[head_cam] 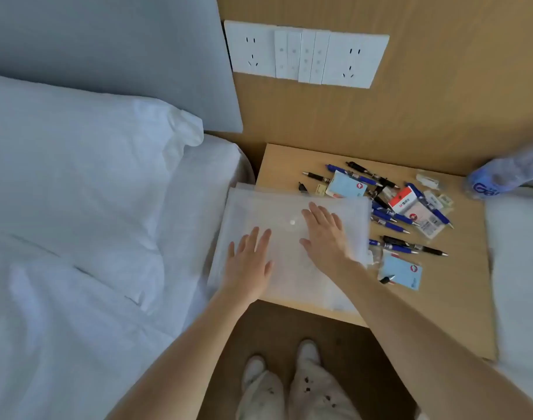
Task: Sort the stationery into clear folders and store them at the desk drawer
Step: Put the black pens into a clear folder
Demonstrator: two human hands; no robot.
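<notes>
Head view: your left hand (250, 262) and right hand (324, 234) lie flat, fingers straight, on the clear folders (289, 207) stacked on the desk (459, 298); pens (392, 216) scatter just right.

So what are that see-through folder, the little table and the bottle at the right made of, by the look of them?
The folder looks like thin frosted plastic: milky, the table showing faintly through, with a white snap button. The table looks like light wood or a wood-look laminate, matt, with faint grain; which one is unclear. The bottle seems clear, crinkled plastic with blue print, though it is blurred.
</notes>
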